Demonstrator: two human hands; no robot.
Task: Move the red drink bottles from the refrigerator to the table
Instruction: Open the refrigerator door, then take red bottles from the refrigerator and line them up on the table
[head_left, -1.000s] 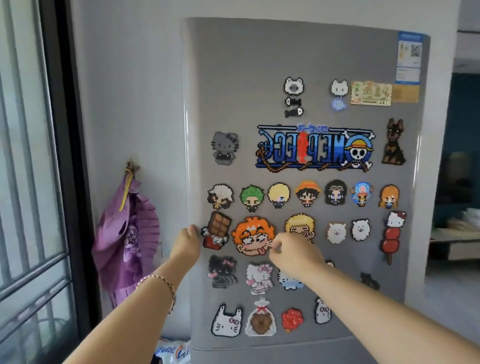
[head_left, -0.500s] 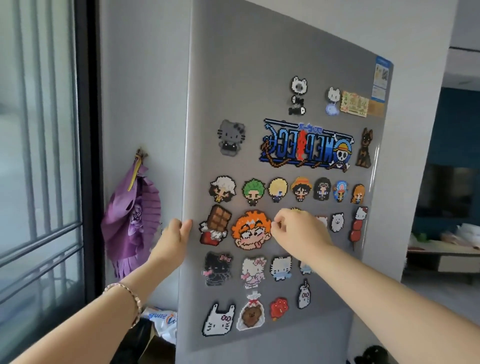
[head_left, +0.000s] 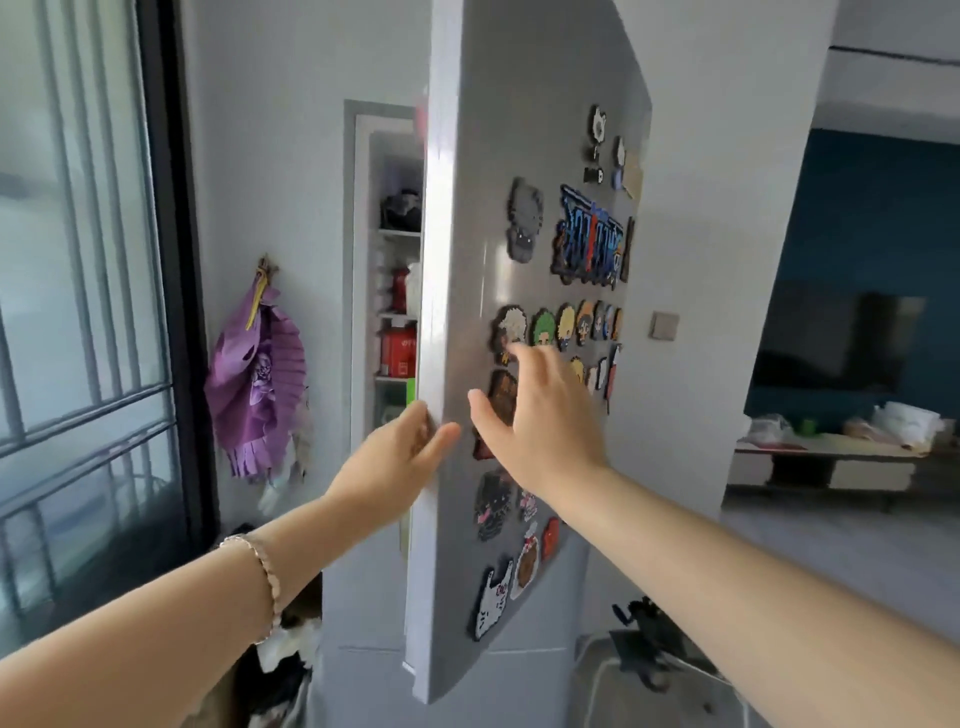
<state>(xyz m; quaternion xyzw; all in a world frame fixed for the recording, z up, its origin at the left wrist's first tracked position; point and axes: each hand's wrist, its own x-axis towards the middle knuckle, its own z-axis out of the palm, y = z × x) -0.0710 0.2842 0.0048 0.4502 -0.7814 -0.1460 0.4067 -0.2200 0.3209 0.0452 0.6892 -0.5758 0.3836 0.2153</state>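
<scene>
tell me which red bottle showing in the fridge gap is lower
The lower red bottle, with the broad red label, on the shelf just above the left hand. The upper red bottle stands one shelf higher.

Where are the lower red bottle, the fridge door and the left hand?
lower red bottle (head_left: 397, 353): head view, on its red label.
fridge door (head_left: 434, 260): head view, on its pale side edge.
left hand (head_left: 395, 453): head view, on the middle of the hand.

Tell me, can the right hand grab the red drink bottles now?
Probably not yet: the right hand is outside the part-open grey refrigerator door, which stands between it and the red drink bottles.
</scene>
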